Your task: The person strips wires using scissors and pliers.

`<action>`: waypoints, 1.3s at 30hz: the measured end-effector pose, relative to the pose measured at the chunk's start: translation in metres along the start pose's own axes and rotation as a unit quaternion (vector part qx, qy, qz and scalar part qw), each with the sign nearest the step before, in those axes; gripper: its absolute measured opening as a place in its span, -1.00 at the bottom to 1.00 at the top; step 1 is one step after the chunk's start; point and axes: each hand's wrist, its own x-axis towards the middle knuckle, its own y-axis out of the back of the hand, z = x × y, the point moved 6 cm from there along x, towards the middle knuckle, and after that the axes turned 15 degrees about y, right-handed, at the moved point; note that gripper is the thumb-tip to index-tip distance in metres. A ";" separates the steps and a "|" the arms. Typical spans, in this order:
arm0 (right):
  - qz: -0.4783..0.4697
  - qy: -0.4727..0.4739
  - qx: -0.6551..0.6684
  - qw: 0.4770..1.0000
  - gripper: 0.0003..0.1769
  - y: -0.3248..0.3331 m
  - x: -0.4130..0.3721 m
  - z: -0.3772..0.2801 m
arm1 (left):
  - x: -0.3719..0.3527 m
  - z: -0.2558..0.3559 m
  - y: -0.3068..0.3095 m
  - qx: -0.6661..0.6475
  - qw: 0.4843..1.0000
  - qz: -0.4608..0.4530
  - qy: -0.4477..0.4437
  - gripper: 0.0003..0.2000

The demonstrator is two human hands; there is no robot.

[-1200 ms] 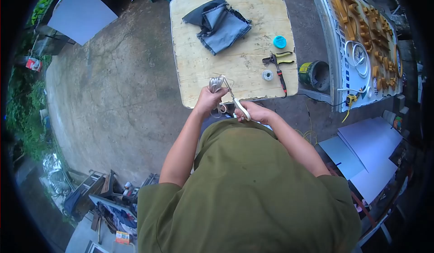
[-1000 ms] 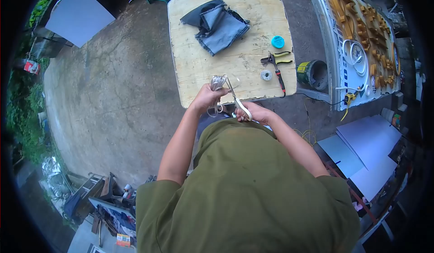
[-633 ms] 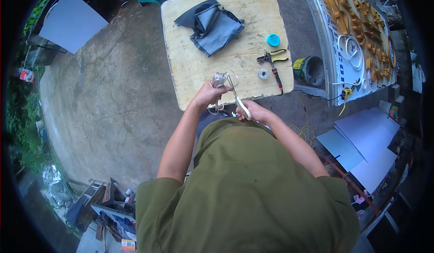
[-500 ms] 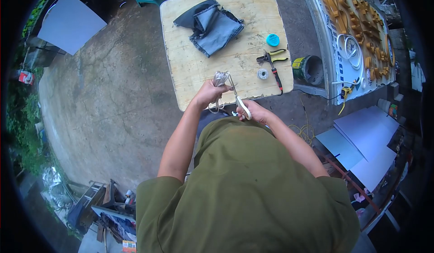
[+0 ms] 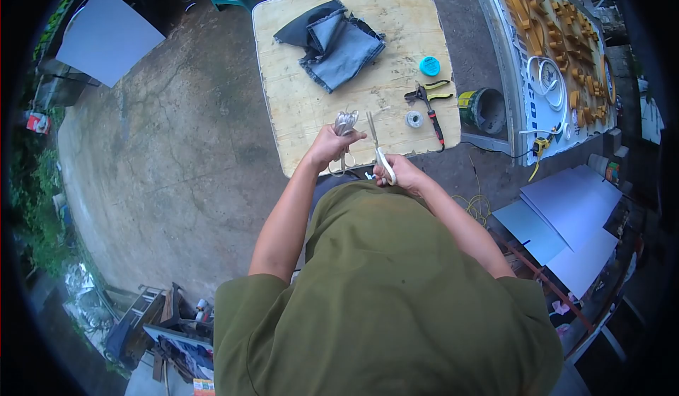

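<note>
My left hand is closed around a coiled bundle of pale, shiny cord, its loops standing up above the fist and a strand hanging below. My right hand grips a pair of scissors by the white handles. The blades point away from me, just right of the bundle and apart from it, and look slightly parted. Both hands are over the near edge of the wooden table. Nearest the scissors on the tabletop is a small spool.
Pliers with yellow handles, a soldering iron with a red-and-black handle, a turquoise round container and folded denim lie on the table. A bucket stands to the right, beside a bench holding orange cut-out pieces.
The scissors have moved right, away from the cord bundle; a strand earlier ran beside their blades and no longer does. My left hand has stayed almost still with the bundle.
</note>
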 end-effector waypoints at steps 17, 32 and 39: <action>0.191 0.215 0.088 0.953 -0.70 0.014 0.033 -0.077 | -0.034 -0.031 0.006 -0.126 0.991 0.045 -0.008 -0.78; 0.266 0.262 0.159 0.914 -0.70 0.073 0.039 -0.075 | -0.047 -0.054 0.035 -0.207 0.973 0.091 -0.048 -0.75; 0.260 0.242 0.144 0.923 -0.66 0.066 0.038 -0.061 | -0.050 -0.042 0.043 -0.235 0.961 0.131 -0.068 -0.83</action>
